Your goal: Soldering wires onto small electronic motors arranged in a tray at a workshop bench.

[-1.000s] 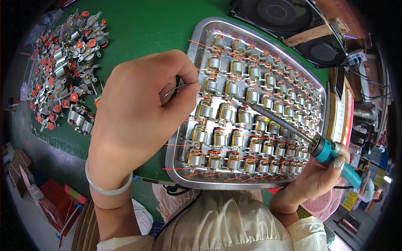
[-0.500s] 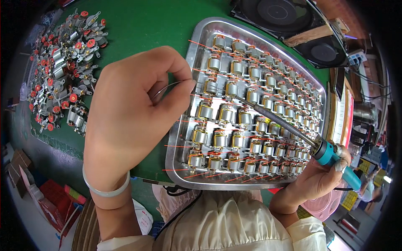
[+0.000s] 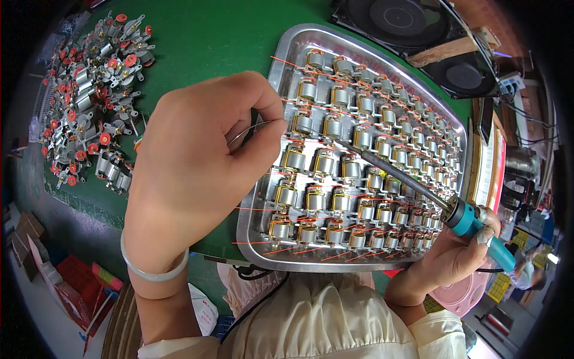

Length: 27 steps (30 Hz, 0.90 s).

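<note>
A thin silvery solder wire [image 3: 244, 133] is pinched between the thumb and forefinger of my left hand [image 3: 185, 167], above the tray's left side. My right hand [image 3: 457, 254], at the lower right, grips a soldering iron [image 3: 478, 230] by its teal handle. The iron's long grey shaft slants up and left over the tray, its tip among the small silver coil units. One coil unit [image 3: 332, 127] lies close to the tip; whether they touch I cannot tell. Rows of such units, with red wires sticking out, fill the metal tray [image 3: 311, 267].
Loose metal parts with red discs [image 3: 89, 99] are heaped on the green tabletop [image 3: 197, 45] at the left. A black twin-fan unit [image 3: 397, 18] with a wooden strip [image 3: 442, 51] stands behind the tray. At the far right hang dark cables [image 3: 529, 110].
My left hand has shifted slightly right and down with the solder wire. Behind it, a small orange-and-green item has come into sight. The soldering iron has barely moved.
</note>
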Available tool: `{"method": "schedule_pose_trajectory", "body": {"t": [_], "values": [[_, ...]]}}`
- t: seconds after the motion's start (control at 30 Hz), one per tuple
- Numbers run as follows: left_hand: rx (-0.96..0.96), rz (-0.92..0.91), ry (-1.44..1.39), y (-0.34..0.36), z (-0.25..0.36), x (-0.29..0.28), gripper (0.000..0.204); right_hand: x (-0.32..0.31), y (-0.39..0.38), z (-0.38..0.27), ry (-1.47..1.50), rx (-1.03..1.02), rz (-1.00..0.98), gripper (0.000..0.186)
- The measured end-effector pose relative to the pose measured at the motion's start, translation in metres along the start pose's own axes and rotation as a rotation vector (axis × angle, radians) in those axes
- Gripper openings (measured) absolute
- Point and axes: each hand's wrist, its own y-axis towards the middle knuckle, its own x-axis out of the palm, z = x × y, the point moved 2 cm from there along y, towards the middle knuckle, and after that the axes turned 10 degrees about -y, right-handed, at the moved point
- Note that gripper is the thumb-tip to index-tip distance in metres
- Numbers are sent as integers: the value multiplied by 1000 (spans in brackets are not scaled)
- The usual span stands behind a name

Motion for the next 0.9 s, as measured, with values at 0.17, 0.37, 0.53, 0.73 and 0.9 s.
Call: {"method": "schedule_pose_trajectory", "body": {"t": [0.17, 0.37, 0.53, 0.73, 0.9], "values": [[-53, 26, -53, 1, -2, -1, 6, -3, 1, 3, -39, -50, 25, 27], [-68, 67, -54, -1, -1, -5, 6, -2, 5, 3, 130, 35, 100, 26], [-28, 74, -67, 1, -2, -6, 6, -2, 15, 2, 330, 114, -41, 22], [-8, 51, -45, 0, 1, -7, 5, -5, 24, 5, 460, 222, 18, 18], [-21, 39, -47, -1, 1, -5, 6, -9, 26, 12, 495, 355, 49, 20]]}}
